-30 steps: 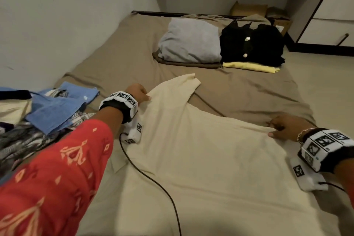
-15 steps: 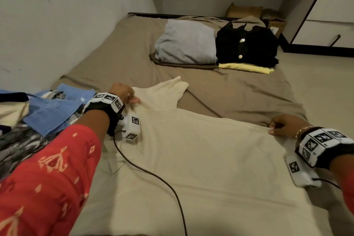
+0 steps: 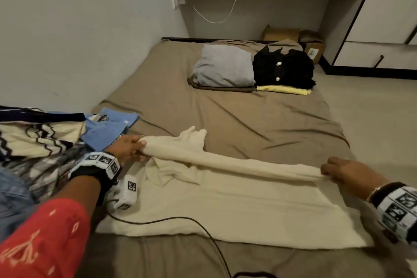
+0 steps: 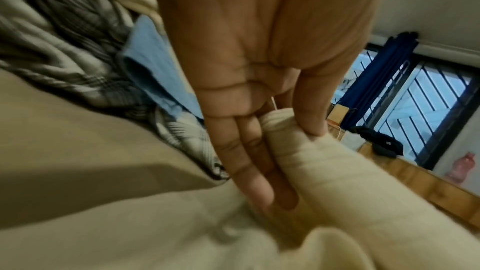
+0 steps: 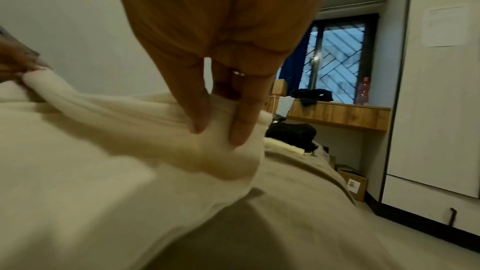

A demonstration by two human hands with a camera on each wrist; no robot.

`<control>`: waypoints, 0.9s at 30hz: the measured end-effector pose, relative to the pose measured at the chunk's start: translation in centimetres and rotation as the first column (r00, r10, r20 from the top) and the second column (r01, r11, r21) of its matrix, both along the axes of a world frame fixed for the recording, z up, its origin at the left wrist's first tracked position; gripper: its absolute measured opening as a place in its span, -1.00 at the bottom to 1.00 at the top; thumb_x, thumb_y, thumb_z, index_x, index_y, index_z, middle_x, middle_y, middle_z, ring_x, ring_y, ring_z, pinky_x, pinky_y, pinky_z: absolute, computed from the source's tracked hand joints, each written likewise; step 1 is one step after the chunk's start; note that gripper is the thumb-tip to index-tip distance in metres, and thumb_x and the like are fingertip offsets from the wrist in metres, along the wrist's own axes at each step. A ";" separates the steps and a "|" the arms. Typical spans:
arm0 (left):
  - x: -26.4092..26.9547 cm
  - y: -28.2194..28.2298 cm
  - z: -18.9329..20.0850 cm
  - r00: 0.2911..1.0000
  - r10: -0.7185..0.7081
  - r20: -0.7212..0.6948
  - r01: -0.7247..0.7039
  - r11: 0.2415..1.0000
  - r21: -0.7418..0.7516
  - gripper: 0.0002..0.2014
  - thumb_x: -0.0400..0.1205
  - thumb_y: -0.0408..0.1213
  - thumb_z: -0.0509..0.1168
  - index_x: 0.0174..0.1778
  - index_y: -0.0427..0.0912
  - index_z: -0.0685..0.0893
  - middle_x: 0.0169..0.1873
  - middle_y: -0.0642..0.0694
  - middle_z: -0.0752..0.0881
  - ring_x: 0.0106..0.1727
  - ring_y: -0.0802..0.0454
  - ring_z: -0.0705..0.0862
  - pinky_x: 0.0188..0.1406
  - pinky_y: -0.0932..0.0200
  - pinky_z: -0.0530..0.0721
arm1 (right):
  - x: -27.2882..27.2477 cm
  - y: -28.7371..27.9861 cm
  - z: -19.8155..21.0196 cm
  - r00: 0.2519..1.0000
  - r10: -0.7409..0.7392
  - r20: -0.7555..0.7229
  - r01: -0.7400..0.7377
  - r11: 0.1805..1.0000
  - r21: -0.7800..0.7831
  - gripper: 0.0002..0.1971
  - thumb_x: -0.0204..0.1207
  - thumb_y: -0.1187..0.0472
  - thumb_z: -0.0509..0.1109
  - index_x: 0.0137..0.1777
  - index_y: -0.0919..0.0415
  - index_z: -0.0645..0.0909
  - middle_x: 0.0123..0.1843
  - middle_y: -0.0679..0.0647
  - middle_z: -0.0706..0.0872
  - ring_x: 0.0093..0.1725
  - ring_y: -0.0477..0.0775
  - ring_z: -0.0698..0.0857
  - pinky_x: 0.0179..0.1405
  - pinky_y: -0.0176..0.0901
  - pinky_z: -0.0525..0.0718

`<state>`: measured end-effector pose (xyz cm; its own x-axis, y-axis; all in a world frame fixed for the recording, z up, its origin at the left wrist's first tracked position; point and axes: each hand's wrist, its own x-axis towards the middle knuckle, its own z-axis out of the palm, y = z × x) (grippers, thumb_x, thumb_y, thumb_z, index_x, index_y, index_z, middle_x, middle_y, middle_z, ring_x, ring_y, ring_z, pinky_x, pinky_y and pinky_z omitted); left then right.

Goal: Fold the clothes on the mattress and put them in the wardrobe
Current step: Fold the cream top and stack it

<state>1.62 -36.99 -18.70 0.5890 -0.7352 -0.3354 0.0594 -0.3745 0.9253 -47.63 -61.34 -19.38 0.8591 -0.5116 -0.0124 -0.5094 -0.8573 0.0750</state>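
Far left on the mattress (image 3: 225, 119): heap of unfolded clothes (image 3: 38, 142), zigzag knit on top, plaid under it, blue shirt (image 3: 108, 128) at its right edge, against the wall. No real containers; boxes (image 3: 313, 49) sit at the bed's far end by the wardrobe (image 3: 372, 54), contents not visible.

Left hand (image 3: 127, 148) clamps the left end of a cream garment (image 3: 225, 205); left wrist view shows thumb (image 4: 311, 100) and fingers (image 4: 244, 161) pinching bunched cloth between them. From there a raised fold runs rightward across the garment, taut between both hands, lifted above the flat part that lies on the mattress nearer the person. A sleeve (image 3: 194, 137) sticks up just beyond the fold near the left hand. Black cable (image 3: 180, 219) crosses the flat part.

Mid-far: grey folded piece (image 3: 223, 65) on a brown one, touching a black folded garment (image 3: 282, 67) stacked on a yellow one (image 3: 284, 90).

Right hand (image 3: 347, 172) grips the fold's right end at the garment's edge; right wrist view shows fingertips (image 5: 241, 128) curled down over gathered cloth, pressed into it.

Wardrobe stands right of the bed, doors closed.
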 end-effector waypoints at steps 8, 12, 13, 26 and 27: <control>-1.5 2.7 -1.3 0.972 0.235 -0.007 -0.234 0.964 -0.124 -0.74 0.60 -0.68 0.05 -0.30 -0.34 0.53 -0.31 -0.27 0.59 -0.35 -0.14 0.60 -0.60 0.31 0.66 | -1.3 3.0 -3.0 0.981 -0.156 -0.113 0.155 0.988 -0.016 -0.54 -0.17 0.40 0.71 -0.32 0.05 0.61 -0.41 0.01 0.57 -0.55 0.08 0.60 -0.77 -0.14 0.51; -1.9 3.1 -1.6 0.968 0.245 0.044 -0.239 0.963 -0.122 -0.75 0.60 -0.61 0.08 -0.34 -0.31 0.52 -0.34 -0.22 0.59 -0.27 -0.15 0.57 -0.49 0.21 0.68 | -1.3 4.5 -2.2 0.987 -0.123 -0.103 0.118 0.991 -0.056 -0.52 -0.36 0.36 0.74 -0.44 0.06 0.63 -0.49 -0.01 0.55 -0.62 0.04 0.57 -0.78 -0.26 0.35; -1.7 3.3 -2.2 0.976 0.207 0.071 -0.202 0.976 -0.080 -0.75 0.58 -0.61 0.10 -0.37 -0.31 0.55 -0.37 -0.21 0.61 -0.27 -0.19 0.58 -0.43 0.17 0.66 | -1.3 4.7 -2.5 0.988 -0.108 -0.112 0.101 0.993 -0.065 -0.51 -0.41 0.34 0.75 -0.47 0.03 0.62 -0.51 -0.03 0.54 -0.63 0.01 0.57 -0.78 -0.28 0.36; -5.2 4.9 -1.4 0.703 -0.500 0.506 0.277 0.848 0.452 -0.88 0.58 -0.37 0.33 -0.27 -0.21 0.73 -0.46 -0.04 0.63 -0.56 0.27 0.52 -0.56 0.43 0.43 | 11.4 14.1 1.4 0.993 0.114 0.041 -0.121 0.921 0.370 -0.69 0.55 0.34 0.22 0.22 0.08 0.63 0.21 0.08 0.62 0.20 0.12 0.61 0.18 -0.23 0.50; -5.5 4.6 -1.5 0.663 -0.470 0.582 0.250 0.873 0.419 -0.95 0.56 -0.39 0.35 -0.17 -0.21 0.72 -0.38 -0.01 0.61 -0.48 0.26 0.51 -0.49 0.40 0.43 | 13.6 15.0 1.0 0.990 0.138 -0.010 -0.117 0.873 0.473 -0.65 0.59 0.33 0.19 0.33 0.09 0.55 0.33 0.09 0.55 0.31 0.11 0.54 0.29 -0.20 0.42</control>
